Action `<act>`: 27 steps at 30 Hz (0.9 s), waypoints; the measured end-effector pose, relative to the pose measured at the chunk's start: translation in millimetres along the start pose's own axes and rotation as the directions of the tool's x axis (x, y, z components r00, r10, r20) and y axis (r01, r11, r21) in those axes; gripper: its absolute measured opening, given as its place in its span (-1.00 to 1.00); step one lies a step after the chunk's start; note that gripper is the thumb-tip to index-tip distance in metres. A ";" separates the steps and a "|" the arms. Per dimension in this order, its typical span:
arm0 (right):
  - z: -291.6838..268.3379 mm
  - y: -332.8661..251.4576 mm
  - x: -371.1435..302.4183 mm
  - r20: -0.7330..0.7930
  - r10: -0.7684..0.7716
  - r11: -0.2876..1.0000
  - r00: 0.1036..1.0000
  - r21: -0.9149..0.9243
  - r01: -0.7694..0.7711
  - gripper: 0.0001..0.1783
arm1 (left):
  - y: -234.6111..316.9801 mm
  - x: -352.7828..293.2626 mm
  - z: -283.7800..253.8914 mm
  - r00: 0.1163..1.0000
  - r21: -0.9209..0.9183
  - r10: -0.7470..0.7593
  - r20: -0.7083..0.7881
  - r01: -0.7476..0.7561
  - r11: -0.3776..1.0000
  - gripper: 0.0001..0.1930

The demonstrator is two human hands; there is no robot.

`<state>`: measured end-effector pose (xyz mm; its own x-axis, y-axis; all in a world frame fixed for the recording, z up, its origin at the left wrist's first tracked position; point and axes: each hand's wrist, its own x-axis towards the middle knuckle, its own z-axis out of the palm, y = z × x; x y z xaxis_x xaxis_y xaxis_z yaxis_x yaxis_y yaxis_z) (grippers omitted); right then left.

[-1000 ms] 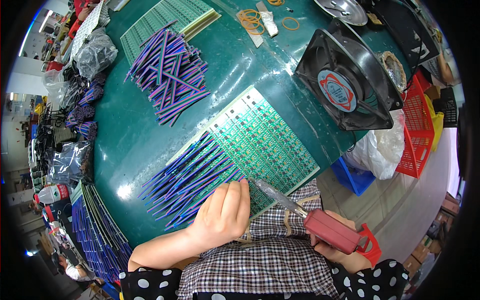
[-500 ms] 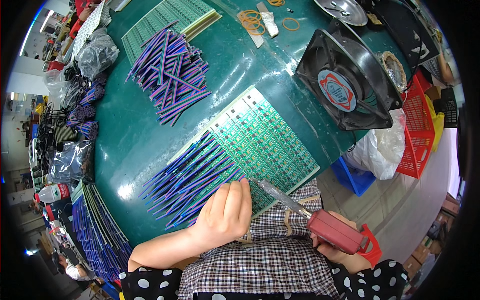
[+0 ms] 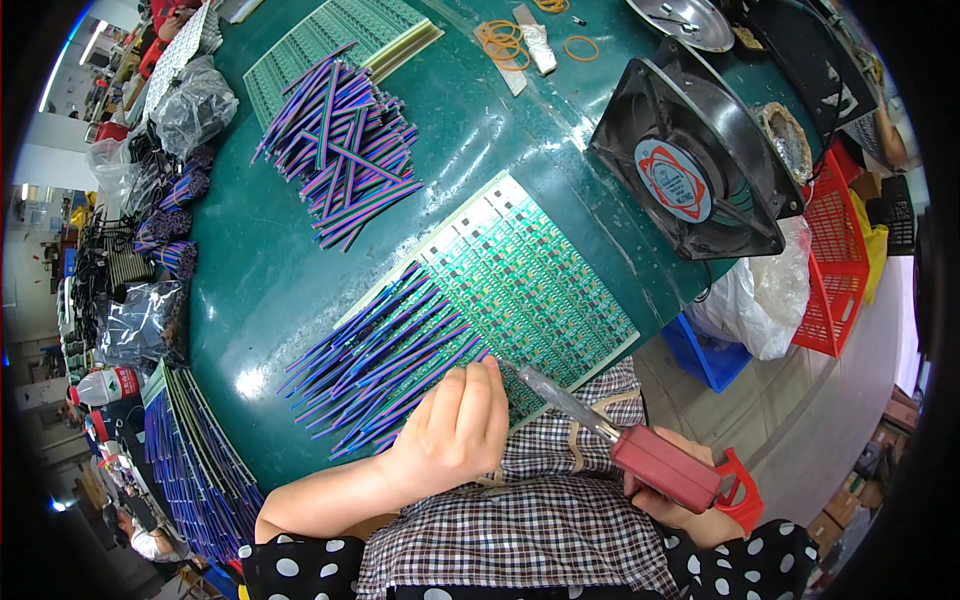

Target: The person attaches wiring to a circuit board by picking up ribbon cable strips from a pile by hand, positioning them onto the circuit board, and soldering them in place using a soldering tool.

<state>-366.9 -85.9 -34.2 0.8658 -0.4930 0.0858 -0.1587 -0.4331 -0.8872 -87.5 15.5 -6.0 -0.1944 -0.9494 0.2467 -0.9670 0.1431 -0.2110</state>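
Note:
A green circuit board panel point(image 3: 545, 275) lies slanted on the table, with rows of blue, purple and pink ribbon wires point(image 3: 385, 350) attached across its left part. At the panel's near edge my left hand point(image 3: 455, 425) is closed in a pinch on a short ribbon wire point(image 3: 486, 355), its end against the board. My right hand point(image 3: 668, 510) wraps the handle of a red soldering gun point(image 3: 665, 466), partly hidden behind its body. The gun's metal tip points left and sits close to the left fingertips and the board.
Loose ribbon wires point(image 3: 340, 150) are heaped beyond the panel, beside stacked circuit boards point(image 3: 400, 50). A black fan point(image 3: 690, 160) stands at the right. Rubber bands point(image 3: 503, 42) lie at the back. Wired panels point(image 3: 195, 460) hang at the left; a red crate point(image 3: 835, 260) stands right.
The soldering gun has shifted very slightly to the left. My left hand has edged a little to the right, still pinching at the board's edge.

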 end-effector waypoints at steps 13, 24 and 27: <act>1.1 -4.5 0.5 0.001 0.100 0.991 0.995 0.086 -0.100 -0.21 | -0.3 -1.7 3.4 0.999 0.004 0.026 -0.026 -0.026 1.000 -0.84; 8.1 -3.8 -23.0 -0.096 0.369 0.912 0.925 0.231 -0.340 -0.26 | -0.7 -1.7 3.5 0.998 0.011 0.060 -0.035 -0.060 0.998 -0.85; 6.4 -4.5 -16.4 -0.045 0.377 0.903 0.925 0.241 -0.356 -0.24 | -0.8 -2.9 4.4 0.997 0.009 0.062 -0.040 -0.061 0.998 -0.85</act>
<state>-377.4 -71.1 -34.6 0.7201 -0.6530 -0.2346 -0.3371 -0.0338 -0.9408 -85.4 16.9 -10.7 -0.2602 -0.9268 0.2708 -0.9517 0.1988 -0.2339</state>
